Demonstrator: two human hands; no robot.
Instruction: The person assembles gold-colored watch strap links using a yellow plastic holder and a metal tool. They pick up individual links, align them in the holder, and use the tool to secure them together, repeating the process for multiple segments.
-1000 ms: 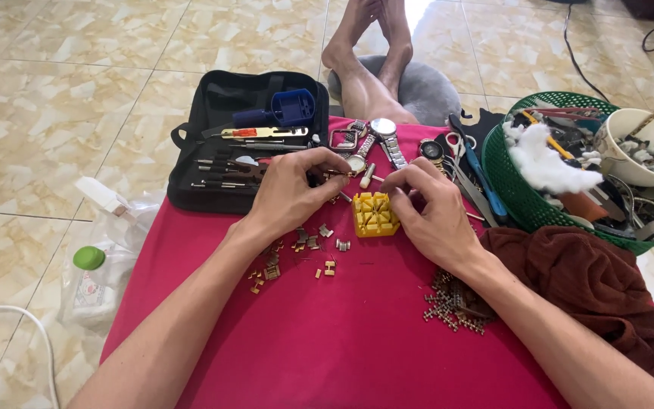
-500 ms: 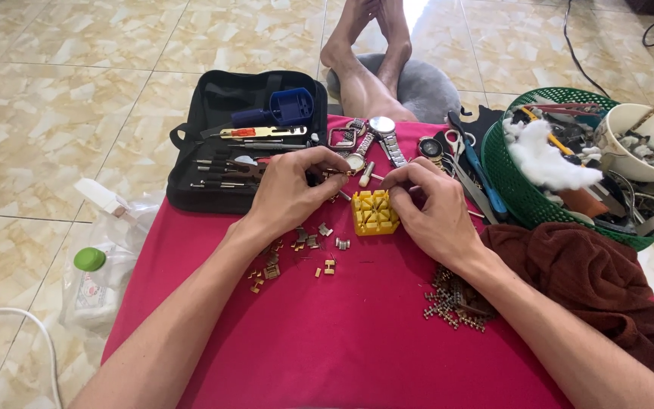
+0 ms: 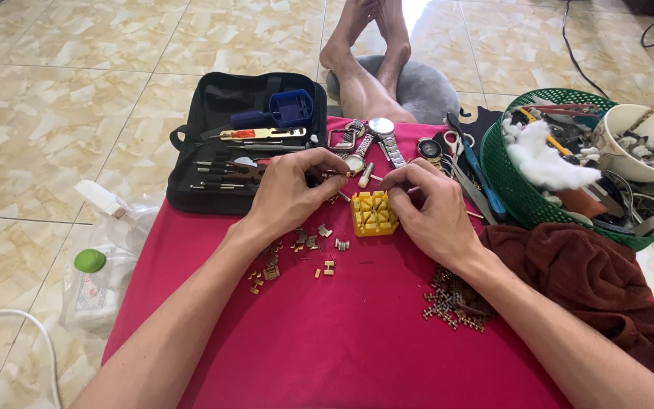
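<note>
No change since a second ago: both hands, left hand (image 3: pixel 289 193) and right hand (image 3: pixel 425 208), stay pinched on a small band piece (image 3: pixel 334 176) at 12 o'clock of the yellow block (image 3: pixel 373 213).

Black tool case (image 3: pixel 213 144) upper left, green basket (image 3: pixel 512 189) right with white cup (image 3: pixel 630 125), brown cloth (image 3: pixel 592 280), spray bottle (image 3: pixel 96 257) on floor.

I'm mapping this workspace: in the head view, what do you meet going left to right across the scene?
White cable → green-capped bottle → black tool case → left hand → yellow block → right hand → green basket → white bowl.
</note>
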